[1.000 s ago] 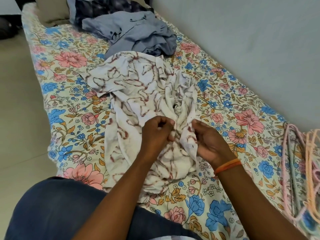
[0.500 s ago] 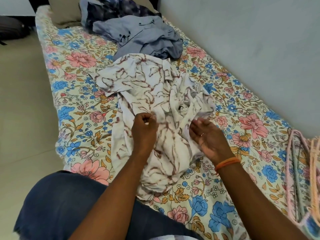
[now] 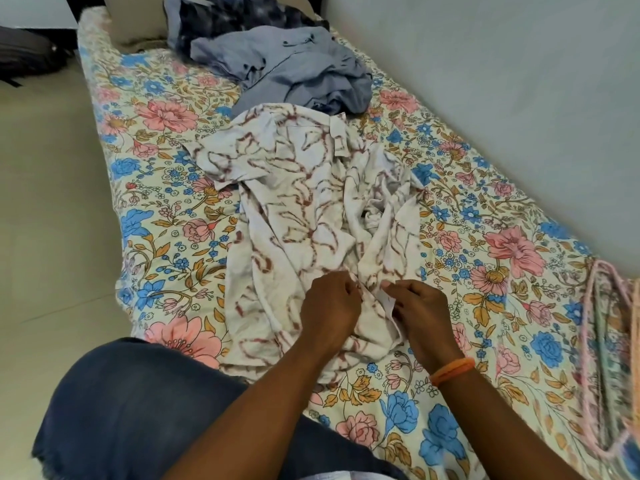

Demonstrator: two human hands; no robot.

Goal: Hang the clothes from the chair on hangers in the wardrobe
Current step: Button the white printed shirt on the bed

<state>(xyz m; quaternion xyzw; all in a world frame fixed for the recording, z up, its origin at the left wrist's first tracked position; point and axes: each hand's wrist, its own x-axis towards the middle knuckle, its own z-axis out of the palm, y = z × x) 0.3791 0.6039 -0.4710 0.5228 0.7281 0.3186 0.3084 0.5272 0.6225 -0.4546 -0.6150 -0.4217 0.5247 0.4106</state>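
A white shirt with a brown-red line print (image 3: 304, 209) lies spread and crumpled on the floral bed (image 3: 166, 209). My left hand (image 3: 329, 306) pinches the shirt's front edge near its lower part. Close beside it, my right hand (image 3: 420, 311), with an orange band at the wrist, pinches the opposite front edge. The two hands almost touch over the placket. Pink and peach hangers (image 3: 609, 358) lie at the bed's right edge. No wardrobe or chair is in view.
A grey-blue shirt (image 3: 294, 74) is heaped beyond the white one, with a dark patterned garment (image 3: 239, 15) behind it. A pale wall runs along the bed's right side. Tiled floor lies to the left, with a dark bag (image 3: 27, 57) on it. My knee in blue fabric is at the front.
Both hands have moved down the shirt front toward me and closer together, each now pinching a front edge. The camera view has shifted slightly.
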